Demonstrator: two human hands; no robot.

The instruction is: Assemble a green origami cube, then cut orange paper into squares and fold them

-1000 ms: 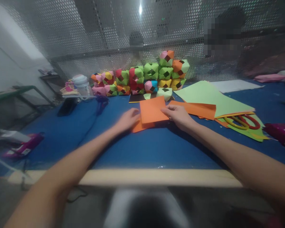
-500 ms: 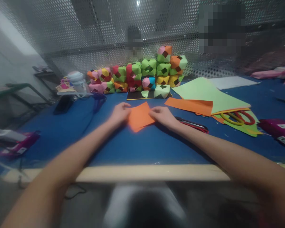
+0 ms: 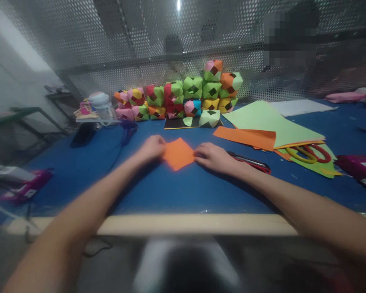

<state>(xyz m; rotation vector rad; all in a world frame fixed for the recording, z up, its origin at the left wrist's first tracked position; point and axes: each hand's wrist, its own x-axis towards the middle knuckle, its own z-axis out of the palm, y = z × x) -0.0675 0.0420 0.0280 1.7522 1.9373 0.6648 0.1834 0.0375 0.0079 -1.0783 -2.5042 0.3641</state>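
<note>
A small orange paper square (image 3: 178,153) lies turned like a diamond on the blue table top (image 3: 183,191). My left hand (image 3: 151,147) has its fingers curled on the paper's left corner. My right hand (image 3: 212,156) pinches the right corner, fingers closed. Both hands press the sheet down on the table. Just right of my right hand lies a red and black cutter (image 3: 250,161).
A stack of coloured folded paper cubes (image 3: 186,95) stands at the back against a perforated metal screen. Green and orange sheets (image 3: 268,126) with scissors (image 3: 308,154) lie at right. Pink staplers (image 3: 358,169) (image 3: 26,188) sit at both sides. People sit behind the screen.
The orange paper was a larger upright sheet a second ago. It now lies smaller and flat as a diamond, closer to me, with a hand on each side corner.
</note>
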